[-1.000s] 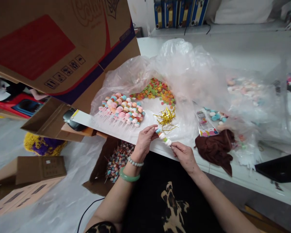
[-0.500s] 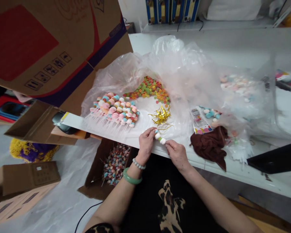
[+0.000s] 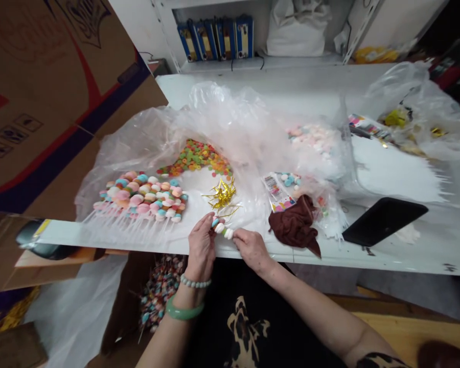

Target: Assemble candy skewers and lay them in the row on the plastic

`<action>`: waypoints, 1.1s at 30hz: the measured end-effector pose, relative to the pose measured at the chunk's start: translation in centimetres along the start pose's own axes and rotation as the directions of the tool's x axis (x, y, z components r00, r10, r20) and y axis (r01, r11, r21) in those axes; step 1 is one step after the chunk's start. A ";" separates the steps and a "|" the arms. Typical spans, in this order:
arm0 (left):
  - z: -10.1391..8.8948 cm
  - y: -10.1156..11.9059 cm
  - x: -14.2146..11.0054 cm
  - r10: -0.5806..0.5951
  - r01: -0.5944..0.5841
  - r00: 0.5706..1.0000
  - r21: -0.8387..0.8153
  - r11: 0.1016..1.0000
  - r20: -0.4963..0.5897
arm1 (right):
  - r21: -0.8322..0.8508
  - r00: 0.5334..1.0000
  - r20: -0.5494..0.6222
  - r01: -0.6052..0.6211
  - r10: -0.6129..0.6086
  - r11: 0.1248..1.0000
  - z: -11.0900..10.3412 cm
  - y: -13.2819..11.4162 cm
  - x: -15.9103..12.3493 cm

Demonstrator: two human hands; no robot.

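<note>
A short candy skewer [image 3: 225,231] of white, pink, blue and green sweets spans my two hands at the table's front edge. My left hand [image 3: 201,243], with a bead bracelet and green bangle on its wrist, is closed on the skewer's left end. The fingers of my right hand [image 3: 252,249] pinch its right end; any stick there is hidden. Just beyond lies a bunch of gold twist ties [image 3: 223,194]. Finished candy skewers [image 3: 145,197] with white sticks lie in a pile to the left. Colourful ring gummies [image 3: 199,156] are heaped behind.
Clear plastic bags [image 3: 233,117] cover the table's middle. To the right are a brown cloth [image 3: 295,223], a printed packet [image 3: 278,191], white sticks [image 3: 398,168] and a black tablet-like object [image 3: 385,221]. A big carton [image 3: 61,102] stands left; an open box of candies [image 3: 157,286] sits below.
My view has turned to the right, so the table's things appear further left and more of its right side shows. Both hands keep hold of the candy skewer.
</note>
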State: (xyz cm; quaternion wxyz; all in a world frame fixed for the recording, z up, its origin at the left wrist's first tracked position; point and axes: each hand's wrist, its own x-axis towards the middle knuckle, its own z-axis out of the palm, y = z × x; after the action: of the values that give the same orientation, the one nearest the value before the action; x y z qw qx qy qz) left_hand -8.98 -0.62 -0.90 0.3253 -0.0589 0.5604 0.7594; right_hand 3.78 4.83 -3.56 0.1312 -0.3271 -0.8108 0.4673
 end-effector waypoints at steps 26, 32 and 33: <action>12.6 -9.9 -5.5 -0.258 -0.879 0.473 0.434 -0.195 0.842 | -0.341 0.844 -0.462 -0.451 0.271 0.825 -15.2 3.9 5.8; 9.4 -8.0 -6.4 -0.199 -0.901 0.433 0.431 -0.058 0.879 | -0.437 0.861 -0.389 -0.486 0.328 0.757 -15.2 4.0 7.0; 8.8 -7.6 -6.6 -0.186 -0.902 0.426 0.433 -0.007 0.885 | -0.427 0.860 -0.404 -0.479 0.312 0.767 -15.1 4.2 6.9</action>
State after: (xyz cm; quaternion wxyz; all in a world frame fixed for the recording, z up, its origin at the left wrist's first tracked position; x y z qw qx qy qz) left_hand 2.85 5.57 -0.93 0.2162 0.6785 0.6732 0.1990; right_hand 8.17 20.94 0.24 0.0620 -0.5843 -0.7856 0.1938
